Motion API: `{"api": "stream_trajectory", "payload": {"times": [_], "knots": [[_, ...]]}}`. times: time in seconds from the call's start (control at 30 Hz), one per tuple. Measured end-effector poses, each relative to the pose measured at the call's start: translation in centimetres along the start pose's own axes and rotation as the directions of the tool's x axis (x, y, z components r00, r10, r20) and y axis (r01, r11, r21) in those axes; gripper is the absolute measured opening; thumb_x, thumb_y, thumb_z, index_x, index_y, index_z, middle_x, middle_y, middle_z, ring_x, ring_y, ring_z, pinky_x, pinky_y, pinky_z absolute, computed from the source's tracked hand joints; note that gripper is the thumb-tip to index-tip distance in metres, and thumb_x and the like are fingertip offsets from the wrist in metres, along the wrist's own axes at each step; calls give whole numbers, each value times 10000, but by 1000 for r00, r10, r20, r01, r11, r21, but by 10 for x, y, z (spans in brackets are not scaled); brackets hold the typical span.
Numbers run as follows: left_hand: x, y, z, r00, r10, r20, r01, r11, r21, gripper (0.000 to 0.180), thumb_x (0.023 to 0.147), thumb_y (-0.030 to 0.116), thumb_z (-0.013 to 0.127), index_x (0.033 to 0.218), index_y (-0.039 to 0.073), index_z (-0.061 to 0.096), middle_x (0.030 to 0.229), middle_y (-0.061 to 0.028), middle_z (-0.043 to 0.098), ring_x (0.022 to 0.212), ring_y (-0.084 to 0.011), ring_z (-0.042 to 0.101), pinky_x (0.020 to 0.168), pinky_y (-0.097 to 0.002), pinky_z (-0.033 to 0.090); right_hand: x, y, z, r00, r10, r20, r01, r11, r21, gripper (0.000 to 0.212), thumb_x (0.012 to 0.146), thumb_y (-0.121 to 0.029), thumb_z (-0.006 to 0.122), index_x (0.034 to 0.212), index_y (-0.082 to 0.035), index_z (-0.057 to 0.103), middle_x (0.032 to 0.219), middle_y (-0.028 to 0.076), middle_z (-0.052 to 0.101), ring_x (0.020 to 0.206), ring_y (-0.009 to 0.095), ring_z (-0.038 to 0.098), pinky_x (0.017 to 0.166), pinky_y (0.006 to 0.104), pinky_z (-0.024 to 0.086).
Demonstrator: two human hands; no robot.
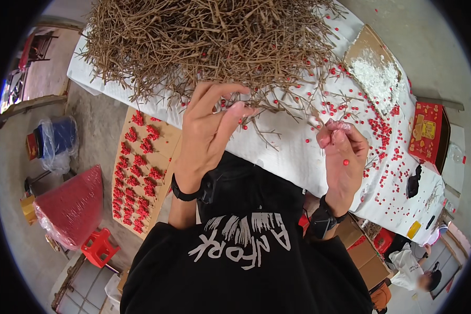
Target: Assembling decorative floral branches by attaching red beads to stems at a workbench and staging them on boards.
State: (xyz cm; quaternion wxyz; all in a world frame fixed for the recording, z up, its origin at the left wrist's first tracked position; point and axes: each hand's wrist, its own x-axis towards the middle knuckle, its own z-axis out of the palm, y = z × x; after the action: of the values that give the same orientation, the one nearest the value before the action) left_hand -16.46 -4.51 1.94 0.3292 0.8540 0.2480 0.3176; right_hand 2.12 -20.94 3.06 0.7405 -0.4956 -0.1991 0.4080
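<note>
My left hand (204, 125) is over the near edge of the pile, fingers curled and thumb toward the index finger. A thin brown branched twig (267, 131) extends from its fingertips over the white cloth. To the right, my right hand (346, 152) is palm up, its thumb and fingertips pinched together. White residue coats those fingertips; whatever is between them is too small to make out. A red bead (346, 163) shows against its palm. Ahead of both hands rises a large heap of dry brown twigs (209, 42).
Red beads (382, 131) lie scattered over the white cloth (293, 162) at right. White powder covers a cardboard piece (369, 39). A red box (426, 131) stands at the right edge. Left, a cardboard sheet (165, 141) bears red bead clusters; a red stool (99, 248) stands below. A person (411, 267) is at lower right.
</note>
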Motion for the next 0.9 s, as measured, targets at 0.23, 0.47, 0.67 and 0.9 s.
{"api": "stream_trajectory", "payload": {"times": [0.23, 0.47, 0.67, 0.9], "knots": [[-1, 3, 8, 997, -66, -49, 67, 998, 22, 170, 730, 28, 751, 892, 77, 763, 990, -17, 678, 827, -182, 552, 671, -263, 432, -7, 2, -2, 995, -39, -96, -19, 844, -536, 187, 833, -80, 722, 986, 22, 691, 934, 119, 688, 756, 171, 582, 705, 303, 452], [-12, -14, 5, 992, -10, -122, 17, 998, 57, 186, 695, 76, 793, 877, 83, 755, 930, -3, 667, 815, -173, 545, 645, -278, 440, -3, -15, 4, 996, -56, 62, 75, 257, -964, 252, 743, -88, 775, 992, -114, 741, 995, 74, 625, 847, 208, 565, 774, 334, 460], [-12, -4, 7, 992, 0, 125, -11, 996, 88, 220, 663, 97, 791, 880, 118, 762, 1005, -3, 646, 957, -226, 526, 826, -349, 393, 14, 8, 29, 923, -298, 243, 256, 3, -967, 264, 720, -81, 776, 977, -129, 748, 1038, 65, 606, 973, 241, 528, 846, 354, 442], [-14, -9, 3, 970, -7, 245, -15, 996, 87, 226, 622, 87, 779, 837, 154, 765, 1106, 1, 615, 1058, -265, 484, 915, -398, 325, 12, 16, 29, 913, -313, 263, 311, 114, -944, 206, 738, -14, 742, 937, -64, 721, 994, 67, 635, 958, 234, 554, 846, 343, 448]]}}
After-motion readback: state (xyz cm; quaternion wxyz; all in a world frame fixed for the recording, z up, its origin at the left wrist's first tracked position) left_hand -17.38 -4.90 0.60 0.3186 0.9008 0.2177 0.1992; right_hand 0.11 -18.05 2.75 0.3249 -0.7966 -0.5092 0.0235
